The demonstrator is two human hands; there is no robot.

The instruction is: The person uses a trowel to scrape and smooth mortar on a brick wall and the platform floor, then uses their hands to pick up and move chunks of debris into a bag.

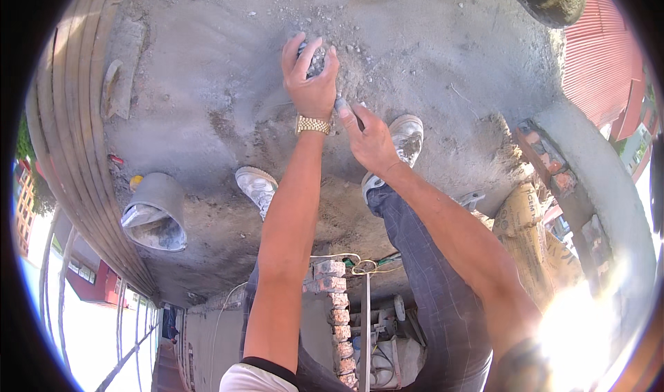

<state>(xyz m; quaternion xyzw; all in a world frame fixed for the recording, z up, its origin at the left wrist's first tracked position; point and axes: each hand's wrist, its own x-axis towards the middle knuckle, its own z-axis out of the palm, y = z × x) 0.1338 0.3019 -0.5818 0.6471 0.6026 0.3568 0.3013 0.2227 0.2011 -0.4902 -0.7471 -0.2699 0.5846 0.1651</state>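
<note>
My left hand [310,80], with a gold watch [312,125] on its wrist, reaches down to the rough grey floor. Its fingers curl over a clump of grey gravel [317,61], part of which shows between them. Close beside it, my right hand [372,141] is closed round a short-handled tool [341,104]; only a bit of grey metal shows past the fingers, so its kind cannot be made out. Loose gravel [353,63] lies scattered around both hands. My dusty shoes [407,140] stand apart, just below and to the right of the hands.
A grey bucket [166,188] lies at the left near long curved poles [55,115]. Another mortar-crusted container [557,1] is at the far right. Paper sacks [522,219] and a low broken brick edge [564,177] stand right. Below, past an edge, appears a brick column [339,316].
</note>
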